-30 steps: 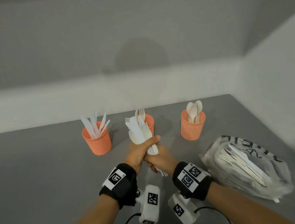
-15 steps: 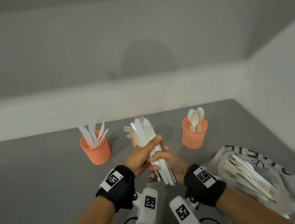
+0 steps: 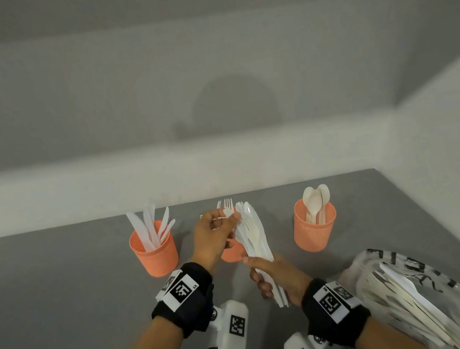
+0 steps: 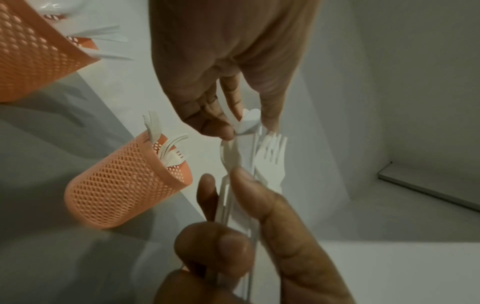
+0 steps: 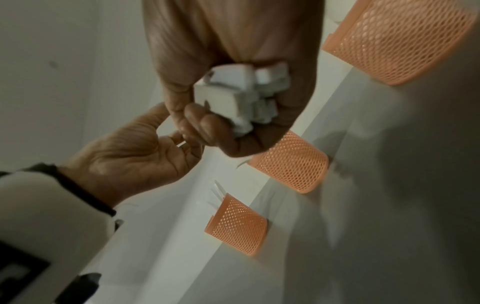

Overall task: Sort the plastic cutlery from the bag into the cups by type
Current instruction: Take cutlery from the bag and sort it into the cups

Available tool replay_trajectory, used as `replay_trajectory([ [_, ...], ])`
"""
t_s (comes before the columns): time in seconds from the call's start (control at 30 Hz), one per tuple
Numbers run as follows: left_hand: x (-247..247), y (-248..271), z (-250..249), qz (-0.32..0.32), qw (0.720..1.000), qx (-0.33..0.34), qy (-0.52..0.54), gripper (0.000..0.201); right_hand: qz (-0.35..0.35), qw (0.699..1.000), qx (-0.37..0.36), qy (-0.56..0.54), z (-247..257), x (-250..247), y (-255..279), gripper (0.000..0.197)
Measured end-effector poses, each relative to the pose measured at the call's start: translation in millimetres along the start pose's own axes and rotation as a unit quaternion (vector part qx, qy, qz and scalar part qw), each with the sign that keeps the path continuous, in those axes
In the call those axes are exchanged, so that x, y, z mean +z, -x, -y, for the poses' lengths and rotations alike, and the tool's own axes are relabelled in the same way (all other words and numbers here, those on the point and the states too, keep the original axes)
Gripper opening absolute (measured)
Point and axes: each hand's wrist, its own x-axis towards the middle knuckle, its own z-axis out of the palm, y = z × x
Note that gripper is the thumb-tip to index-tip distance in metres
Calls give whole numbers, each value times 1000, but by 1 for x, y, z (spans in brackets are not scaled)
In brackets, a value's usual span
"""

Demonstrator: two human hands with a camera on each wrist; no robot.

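The right hand (image 3: 276, 276) is clenched around the handles of a bundle of white plastic cutlery (image 3: 252, 231), holding it upright above the grey counter (image 3: 60, 294), just in front of the middle cup. In the right wrist view the handle ends bunch out of the fist. The bundle fans slightly at the top, with a fork head and a spoon bowl showing among flat blades.

The left hand (image 3: 213, 238) reaches in from the left and pinches the top end of one piece (image 4: 248, 121) between thumb and fingertips, at the head of the bundle; from the left wrist view it looks like a spoon bowl, though I cannot be sure.

Three orange mesh cups stand in a row at the far side of the counter. The left cup (image 3: 155, 252) holds knives, the middle cup (image 3: 231, 253) holds forks and is largely hidden behind the hands, and the right cup (image 3: 314, 225) holds spoons. All three stand upright and well apart.

A clear plastic bag (image 3: 419, 295) with black lettering lies on the near right of the counter, beside the right wrist, with more white cutlery inside.
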Motion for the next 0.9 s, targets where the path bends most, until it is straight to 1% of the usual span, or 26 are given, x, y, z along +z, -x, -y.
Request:
replay_trajectory([
  [0.1,-3,-3,2,12,1000,-18,7,18,6,1000,2,-25,2,-1,0,16],
  [0.27,-9,-2,5,2,999,-28,22,15,3,999,-3,-34,6,-3,2,18],
  [0.33,-9,0,6,4,1000,-24,17,16,-3,1000,-4,-22,5,-4,1,18],
  [0.43,-11,6,7,39,999,-8,-12,22,-11,1000,-5,-15,4,-4,-3,17],
  [0.5,-13,9,7,56,998,2,-17,19,-15,1000,-6,-14,4,-3,-5,19],
  [0.57,-16,10,7,53,999,3,-9,13,-13,1000,-5,-9,5,-1,-7,21],
  [0.67,-25,8,1,27,1000,4,-4,6,-14,1000,-4,4,5,0,-11,25],
  [0.73,-35,3,-8,-1,1000,21,-15,7,-19,1000,-6,0,3,-1,-13,25],
  [0.77,-42,-1,-15,-19,999,39,-20,13,-23,1000,-8,-6,2,-2,-15,22],
  [0.83,-61,-13,-31,-69,993,93,-29,23,-30,999,-8,-13,0,-6,-17,10],
  [0.87,-72,-20,-40,-98,987,121,-43,25,-31,999,-6,-13,-1,-8,-19,6],
  [0.9,-84,-28,-47,-129,978,149,-66,24,-33,999,-3,-13,-1,-9,-21,7],
])
